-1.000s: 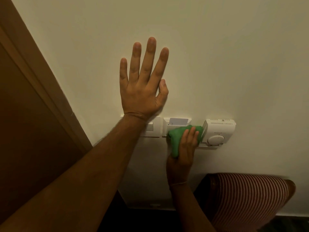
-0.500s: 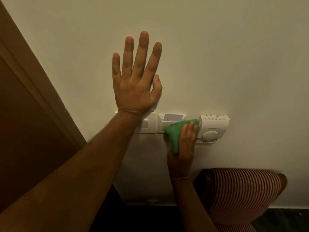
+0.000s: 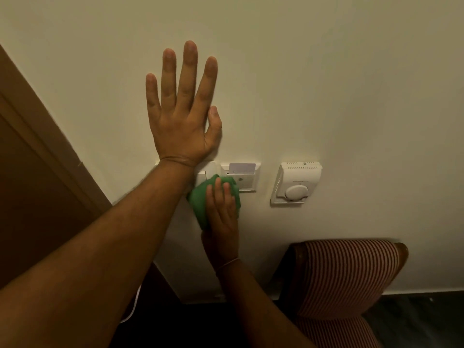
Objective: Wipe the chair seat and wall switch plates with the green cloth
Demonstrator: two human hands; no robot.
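My left hand [image 3: 182,114] lies flat on the cream wall, fingers spread, just above the switch plates. My right hand [image 3: 222,209] presses the bunched green cloth [image 3: 199,199] against the wall at the gap between the left switch plate [image 3: 209,170] and the card-holder plate [image 3: 247,175]. The left plate is mostly hidden behind my left wrist and the cloth. A card stands in the holder's slot. The striped chair [image 3: 344,275] stands below right, against the wall.
A white thermostat [image 3: 296,183] with a round dial hangs right of the plates. A brown wooden door frame [image 3: 42,136] runs diagonally at the left. A white cable [image 3: 134,305] hangs near the dark floor.
My right hand has slid the cloth left, from beside the thermostat across the card-holder plate toward the left switch plate. The left hand has stayed flat on the wall.
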